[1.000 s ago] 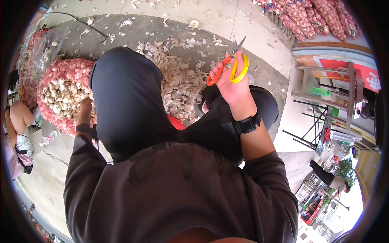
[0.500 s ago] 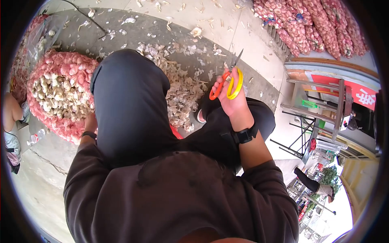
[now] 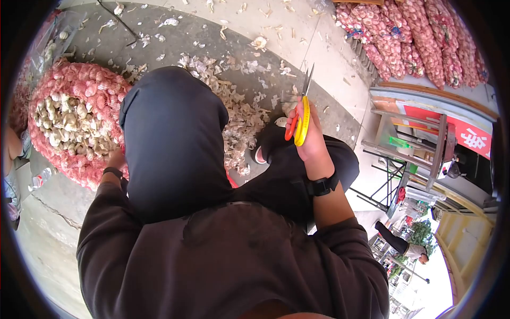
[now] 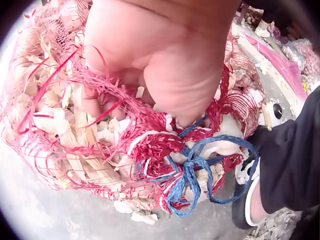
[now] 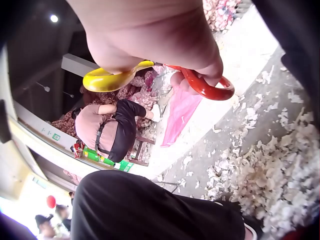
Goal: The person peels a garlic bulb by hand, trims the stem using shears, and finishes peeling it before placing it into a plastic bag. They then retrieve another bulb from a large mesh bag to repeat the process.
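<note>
My left hand (image 3: 116, 159) is at the near edge of a pink mesh bag (image 3: 103, 87) filled with pale garlic bulbs (image 3: 66, 133). In the left wrist view its curled fingers go under loose red netting (image 4: 95, 90), partly hidden, with the thumb on the gathered mesh beside a knotted blue string (image 4: 192, 170). Above my right thigh, my right hand (image 3: 313, 141) holds a pair of scissors (image 3: 302, 125), blades pointing away from me. One scissor handle (image 5: 102, 82) is yellow, the other (image 5: 212, 91) orange-red, with fingers through it.
Garlic skins (image 3: 241, 117) lie heaped between my legs and scattered over the floor. Full mesh sacks (image 3: 419, 42) are stacked at the far right, beyond a wooden frame (image 3: 442, 143). A plastic bottle (image 3: 40, 179) lies at left. Another person (image 5: 107, 127) bends over near a pink sheet (image 5: 180, 112).
My left hand has come down from the garlic to the bag's near edge. The scissors have turned in my right hand and now appear edge-on, handles closer together. My head view has shifted.
</note>
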`<state>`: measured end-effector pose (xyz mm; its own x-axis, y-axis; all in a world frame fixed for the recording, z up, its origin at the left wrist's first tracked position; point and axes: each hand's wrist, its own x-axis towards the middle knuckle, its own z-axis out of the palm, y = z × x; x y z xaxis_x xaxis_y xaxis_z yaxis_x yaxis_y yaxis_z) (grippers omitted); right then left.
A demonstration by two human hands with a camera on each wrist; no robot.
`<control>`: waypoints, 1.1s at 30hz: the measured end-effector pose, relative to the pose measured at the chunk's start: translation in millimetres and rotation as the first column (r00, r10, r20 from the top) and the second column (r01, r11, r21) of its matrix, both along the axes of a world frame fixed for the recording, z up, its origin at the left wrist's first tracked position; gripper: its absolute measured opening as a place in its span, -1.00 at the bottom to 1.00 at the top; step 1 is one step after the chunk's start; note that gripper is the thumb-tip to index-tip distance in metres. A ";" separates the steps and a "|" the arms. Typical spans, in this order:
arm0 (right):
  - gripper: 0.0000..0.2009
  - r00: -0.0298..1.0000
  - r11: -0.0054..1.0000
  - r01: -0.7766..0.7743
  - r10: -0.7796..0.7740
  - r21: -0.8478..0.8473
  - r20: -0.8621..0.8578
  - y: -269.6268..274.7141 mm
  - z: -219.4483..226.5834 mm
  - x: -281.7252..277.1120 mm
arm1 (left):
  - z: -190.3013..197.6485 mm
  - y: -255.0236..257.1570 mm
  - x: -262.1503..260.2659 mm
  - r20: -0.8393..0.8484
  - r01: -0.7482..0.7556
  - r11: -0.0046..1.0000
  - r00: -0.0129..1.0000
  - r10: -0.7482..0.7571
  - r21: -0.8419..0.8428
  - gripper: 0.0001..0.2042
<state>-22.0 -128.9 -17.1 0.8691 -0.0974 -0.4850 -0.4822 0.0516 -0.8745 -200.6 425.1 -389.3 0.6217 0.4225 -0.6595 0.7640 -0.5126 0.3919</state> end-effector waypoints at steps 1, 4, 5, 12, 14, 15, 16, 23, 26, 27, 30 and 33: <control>-0.69 1.000 1.000 -0.013 0.013 -0.007 -0.010 0.8 -0.1 -0.2 | 0.7 1.2 0.6 0.004 0.000 1.000 1.000 0.000 0.001 -0.67; -0.68 0.999 0.999 -0.051 0.051 -0.014 -0.015 0.5 -0.1 -0.2 | 4.1 -0.9 1.3 0.013 -0.005 1.000 1.000 0.005 0.002 -0.67; -0.68 0.998 0.998 -0.062 0.062 -0.004 -0.002 -2.4 -2.7 -0.8 | 6.1 -1.3 0.6 0.021 -0.008 1.000 1.000 0.008 0.011 -0.67; -0.64 0.998 1.000 -0.028 0.028 -0.015 0.052 -4.2 -5.6 -4.4 | 29.4 10.5 11.1 0.230 -0.002 0.977 0.972 -0.048 0.213 -0.68; -0.63 0.996 0.999 -0.038 0.039 -0.011 0.074 -4.0 -3.4 -6.8 | 81.0 2.1 35.7 0.245 0.050 0.904 0.955 -0.169 0.425 -0.65; -0.62 0.995 0.999 -0.045 0.046 -0.009 0.086 -3.5 -2.1 -7.9 | 107.1 -3.8 46.8 0.190 0.095 0.835 0.954 -0.232 0.541 -0.62; -0.61 0.993 0.998 -0.067 0.068 -0.011 0.096 -2.6 -0.8 -8.5 | 69.1 27.6 43.9 0.296 0.039 0.703 0.889 -0.349 0.711 -0.59; -0.56 0.967 0.970 -0.194 0.163 0.149 0.198 4.1 16.5 -16.6 | 282.0 -35.6 111.2 0.488 -0.002 1.000 0.873 0.015 -0.027 -0.67; -0.43 0.923 0.949 -0.291 0.245 0.122 0.295 9.0 18.9 -23.2 | 388.1 -103.0 147.3 0.621 0.073 0.966 0.778 0.100 -0.246 -0.62; -0.38 0.883 0.942 -0.334 0.322 -0.025 0.343 8.7 19.5 -25.4 | 413.1 -126.8 155.2 0.654 0.165 0.916 0.745 0.128 -0.366 -0.62; -0.18 0.741 0.848 -0.387 0.520 -0.363 0.425 8.8 32.2 -30.9 | 463.9 -219.4 175.1 0.527 0.366 0.419 0.761 0.379 -0.831 -0.63; -0.18 0.590 0.742 -0.406 0.659 -0.534 0.467 7.5 46.4 -35.3 | 456.0 -281.9 200.0 0.539 0.518 0.153 0.786 0.304 -0.841 -0.65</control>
